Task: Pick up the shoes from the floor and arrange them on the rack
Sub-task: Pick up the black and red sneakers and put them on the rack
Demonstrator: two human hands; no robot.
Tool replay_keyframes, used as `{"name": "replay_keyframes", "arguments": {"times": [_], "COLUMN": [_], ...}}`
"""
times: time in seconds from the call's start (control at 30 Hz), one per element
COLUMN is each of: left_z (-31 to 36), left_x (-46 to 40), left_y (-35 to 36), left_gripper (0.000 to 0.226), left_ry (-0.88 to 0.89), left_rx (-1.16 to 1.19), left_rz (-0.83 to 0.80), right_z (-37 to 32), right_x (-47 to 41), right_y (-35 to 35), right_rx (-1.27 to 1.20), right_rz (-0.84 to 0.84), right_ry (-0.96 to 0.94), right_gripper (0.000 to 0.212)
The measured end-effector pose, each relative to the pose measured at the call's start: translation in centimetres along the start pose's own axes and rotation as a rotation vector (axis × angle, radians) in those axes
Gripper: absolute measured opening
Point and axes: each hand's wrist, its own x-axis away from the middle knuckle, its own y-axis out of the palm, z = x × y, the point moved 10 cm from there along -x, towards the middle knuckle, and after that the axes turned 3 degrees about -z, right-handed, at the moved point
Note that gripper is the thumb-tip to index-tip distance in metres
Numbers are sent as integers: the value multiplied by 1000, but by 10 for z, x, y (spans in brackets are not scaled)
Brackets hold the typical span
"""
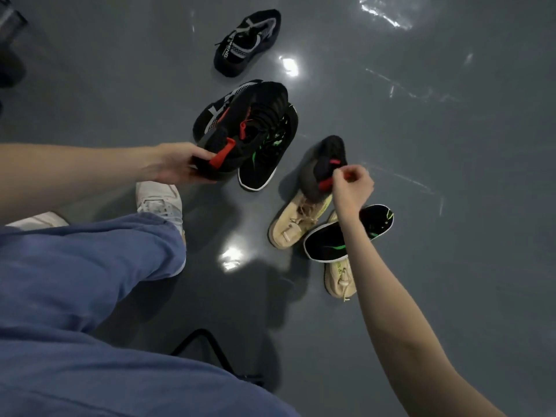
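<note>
My left hand (177, 164) grips the heel of a black shoe with red tabs (255, 121), held above the grey floor. My right hand (352, 183) pinches the red tab of its matching black shoe (326, 164), lifted over a beige shoe (296, 224). A black shoe with green stripes (264, 164) lies under the left-held shoe, beside a black and white shoe (216, 111). Its green-striped mate (352, 233) lies across a second beige shoe (340, 278), partly behind my forearm. Another black and white shoe (248, 43) lies further off. No rack is in view.
My leg in blue trousers (90, 266) and my white sneaker (159, 200) fill the lower left. A black strap or frame (207, 344) sits on the floor near my leg. Dark objects stand at the top left edge (10, 49). The glossy grey floor (451, 145) stretches right.
</note>
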Motion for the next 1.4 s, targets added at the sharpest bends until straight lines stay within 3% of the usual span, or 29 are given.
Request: {"name": "replay_keyframes", "arguments": {"times": [0.13, 0.27, 0.37, 0.5, 0.6, 0.73, 0.87, 0.97, 1.03, 1.17, 1.27, 1.4], "left_z": [-1, -5, -7, -10, -8, 12, 42, 60, 67, 76, 82, 90], "left_x": [2, 5, 7, 15, 25, 50, 101, 143, 172, 222, 258, 291], "left_y": [7, 15, 20, 19, 18, 0, -26, -49, -68, -108, -135, -158], "left_gripper": [17, 19, 24, 22, 12, 10, 16, 29, 26, 26, 12, 19], "left_ry": [0, -13, -19, -16, -10, 9, 48, 109, 149, 231, 289, 383], "left_rx": [-20, -49, -54, -49, -42, -45, -121, -110, -88, -6, 92, 237], "left_rz": [0, -10, -16, -11, 23, 126, 212, 250, 287, 359, 378, 349], "right_z": [41, 66, 62, 65, 51, 15, -28, -54, -74, -130, -181, -234], "right_x": [51, 68, 69, 57, 47, 47, 61, 75, 89, 122, 150, 187], "right_y": [28, 54, 72, 70, 65, 61, 75, 83, 90, 119, 160, 208], "right_rx": [239, 615, 660, 690, 718, 526, 461, 346, 304, 267, 256, 239], "right_rz": [-190, -334, -366, -341, -363, -279, -282, -251, -216, -204, -326, -452], "right_ry": [66, 170, 166, 285, 284, 323, 294, 386, 398, 249, 104, -35], "right_gripper": [14, 61, 103, 120, 117, 98, 107, 107, 108, 109, 107, 101]}}
